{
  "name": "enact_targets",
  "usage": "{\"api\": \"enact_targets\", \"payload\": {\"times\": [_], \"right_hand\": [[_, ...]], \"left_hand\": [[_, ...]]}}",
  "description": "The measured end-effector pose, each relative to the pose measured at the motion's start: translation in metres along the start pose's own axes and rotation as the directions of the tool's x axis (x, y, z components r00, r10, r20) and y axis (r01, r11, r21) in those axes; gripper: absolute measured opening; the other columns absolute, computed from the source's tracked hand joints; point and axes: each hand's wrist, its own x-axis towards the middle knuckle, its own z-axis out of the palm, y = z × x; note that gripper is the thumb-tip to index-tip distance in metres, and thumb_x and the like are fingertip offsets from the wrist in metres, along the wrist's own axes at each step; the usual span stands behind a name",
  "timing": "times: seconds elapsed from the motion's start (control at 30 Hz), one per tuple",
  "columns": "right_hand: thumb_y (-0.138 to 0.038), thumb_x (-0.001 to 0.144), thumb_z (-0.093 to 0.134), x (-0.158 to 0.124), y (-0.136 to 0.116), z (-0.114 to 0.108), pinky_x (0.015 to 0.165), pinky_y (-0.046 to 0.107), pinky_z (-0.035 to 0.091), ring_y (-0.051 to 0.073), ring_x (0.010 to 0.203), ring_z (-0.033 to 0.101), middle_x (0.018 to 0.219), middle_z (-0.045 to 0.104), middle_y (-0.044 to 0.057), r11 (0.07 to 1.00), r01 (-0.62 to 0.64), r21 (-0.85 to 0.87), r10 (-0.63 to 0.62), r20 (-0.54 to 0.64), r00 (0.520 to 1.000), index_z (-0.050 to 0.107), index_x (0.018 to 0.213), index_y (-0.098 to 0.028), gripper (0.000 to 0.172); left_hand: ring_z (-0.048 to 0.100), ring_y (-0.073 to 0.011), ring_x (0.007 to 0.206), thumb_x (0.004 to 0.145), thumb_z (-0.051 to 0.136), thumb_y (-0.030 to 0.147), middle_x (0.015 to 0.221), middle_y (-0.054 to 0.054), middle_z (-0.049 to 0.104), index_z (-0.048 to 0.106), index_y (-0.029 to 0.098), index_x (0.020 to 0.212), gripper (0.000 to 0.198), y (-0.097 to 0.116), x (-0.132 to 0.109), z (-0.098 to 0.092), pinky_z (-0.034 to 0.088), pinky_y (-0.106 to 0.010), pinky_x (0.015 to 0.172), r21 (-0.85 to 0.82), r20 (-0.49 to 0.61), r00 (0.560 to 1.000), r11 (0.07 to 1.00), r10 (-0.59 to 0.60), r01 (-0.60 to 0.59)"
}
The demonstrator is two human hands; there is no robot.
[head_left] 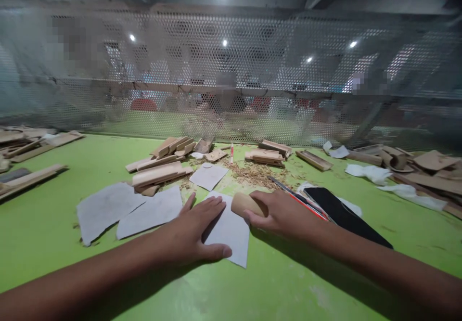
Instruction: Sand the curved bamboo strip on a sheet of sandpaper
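Observation:
My left hand [204, 229] lies spread on a white sheet [234, 244], its thumb and fingers apart. Wrapped in the fingers of my right hand [272, 210] is a short tan cylinder [245, 204], lying on its side over the sheet's right edge. Two more pale sheets, one at far left [104, 208] and one beside it [155, 212], lie left of my left hand. A smaller pale piece [209, 175] lies just beyond the fingertips.
Curved tan pieces [162, 167] are piled behind the sheets, with shavings [256, 174] and a small red-and-white tube [231, 152] nearby. A black flat object [346, 217] and a thin pointed tool [299, 198] lie at right. Perforated metal mesh [224, 95] stands behind the green table [216, 297].

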Motion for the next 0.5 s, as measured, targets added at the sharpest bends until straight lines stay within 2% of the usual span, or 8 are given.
{"api": "enact_targets", "payload": {"times": [0.17,0.3,0.43,0.5], "right_hand": [[-0.037,0.09,0.061,-0.001,-0.0003,0.0034,0.054,0.027,0.031,0.016,0.06,0.057,0.074,0.072,0.003,0.963,0.051,0.266,-0.072,0.071,0.995,0.073,0.092,-0.019,0.022],[-0.036,0.089,0.062,0.005,0.0059,0.0022,0.054,0.028,0.028,0.017,0.059,0.053,0.07,0.069,0.005,0.983,-0.047,0.177,0.051,-0.017,0.999,0.072,0.085,-0.017,0.022],[-0.036,0.087,0.064,0.007,0.0024,-0.0008,0.055,0.027,0.03,0.016,0.06,0.053,0.07,0.068,0.002,0.971,0.016,0.238,-0.029,0.052,0.998,0.073,0.085,-0.019,0.02],[-0.034,0.087,0.063,0.006,-0.0011,-0.001,0.055,0.027,0.028,0.016,0.061,0.052,0.069,0.067,0.003,0.973,-0.004,0.232,-0.003,0.026,1.0,0.072,0.081,-0.017,0.02]], "left_hand": [[0.019,-0.0373,0.156,0.089,0.07,0.066,0.168,-0.015,0.024,0.029,0.022,0.165,0.096,-0.0007,-0.0007,0.0005,-0.004,-0.061,0.125,-0.022,-0.013,0.999,0.999,0.032,-0.032],[0.017,-0.0376,0.157,0.089,0.069,0.066,0.169,-0.016,0.022,0.027,0.019,0.165,0.099,-0.0008,0.0009,0.0006,-0.005,-0.062,0.125,-0.029,0.003,1.0,0.999,0.016,-0.016],[0.017,-0.0376,0.157,0.089,0.068,0.066,0.17,-0.015,0.022,0.024,0.019,0.165,0.1,0.001,0.0007,-0.0002,-0.004,-0.061,0.125,-0.017,0.01,1.0,1.0,-0.004,0.004],[0.017,-0.0401,0.156,0.088,0.068,0.066,0.17,-0.015,0.023,0.022,0.017,0.166,0.103,0.0027,-0.0002,-0.0011,-0.003,-0.061,0.126,-0.02,-0.01,1.0,0.999,-0.028,0.027]]}}
